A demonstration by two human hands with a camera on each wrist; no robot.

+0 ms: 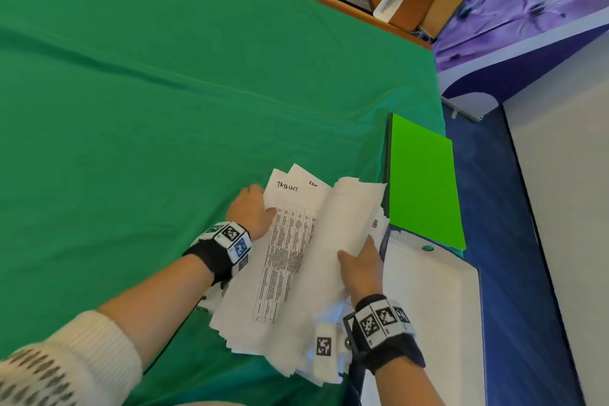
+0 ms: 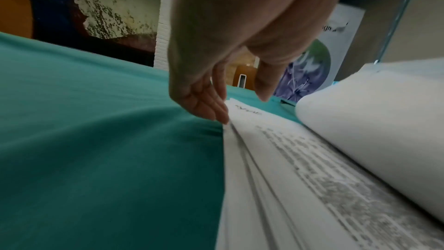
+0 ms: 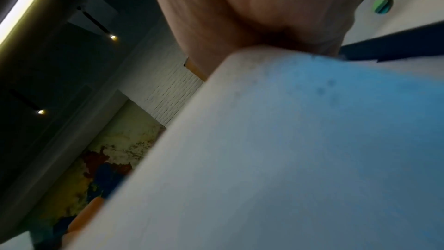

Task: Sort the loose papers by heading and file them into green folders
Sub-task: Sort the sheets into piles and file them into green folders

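L hand (image 1: pixel 252 212) relaxed, fingers (image 2: pixel 217 109) straight, touching left edge of paper stack (image 1: pixel 283 277) on green cloth (image 1: pixel 164 109); R hand (image 1: pixel 361 269) grips lifted top sheets (image 1: pixel 354 208), approx. several; 1 green folder (image 1: pixel 423 181) shut just right of stack, 1 white folder (image 1: pixel 428 306) beside.

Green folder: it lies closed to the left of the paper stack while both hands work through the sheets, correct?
Not quite. The head view shows the green folder closed but to the right of the paper stack, not the left. The left hand and right hand are both on the sheets.
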